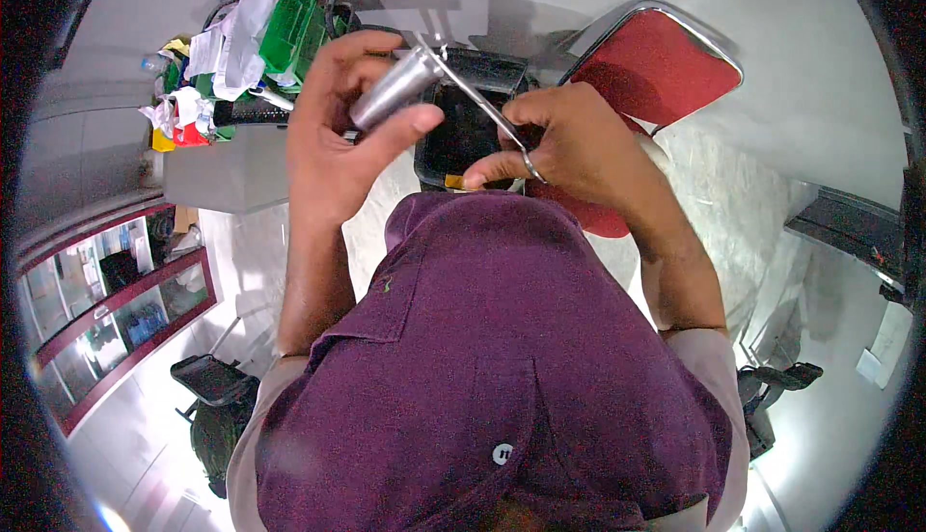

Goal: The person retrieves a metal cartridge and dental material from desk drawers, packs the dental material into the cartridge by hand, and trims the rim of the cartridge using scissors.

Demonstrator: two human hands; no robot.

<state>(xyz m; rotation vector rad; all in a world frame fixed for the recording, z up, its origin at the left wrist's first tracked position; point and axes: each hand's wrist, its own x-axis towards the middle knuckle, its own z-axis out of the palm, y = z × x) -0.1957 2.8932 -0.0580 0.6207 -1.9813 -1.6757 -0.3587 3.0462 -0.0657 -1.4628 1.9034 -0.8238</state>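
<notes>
My left hand (342, 156) is closed around a shiny metal cylinder (394, 88), held tilted with its upper end to the right. My right hand (559, 146) grips the ring-handled end of a long, thin metal tool (471, 90), which looks like scissors or forceps. The tool's narrow far end lies at the cylinder's top; whether it touches cannot be told. Below both hands is a black container (453, 141) with a dark opening and a small yellow piece (454, 182) on its near edge, close to my right thumb.
Green bins (289, 21) with white papers stand at the upper left on a grey surface. A red chair (656, 64) is at the upper right. Glass-fronted shelves (135, 318) are at the left, a dark ledge (839, 228) at the right. My purple apron (482, 310) fills the lower middle.
</notes>
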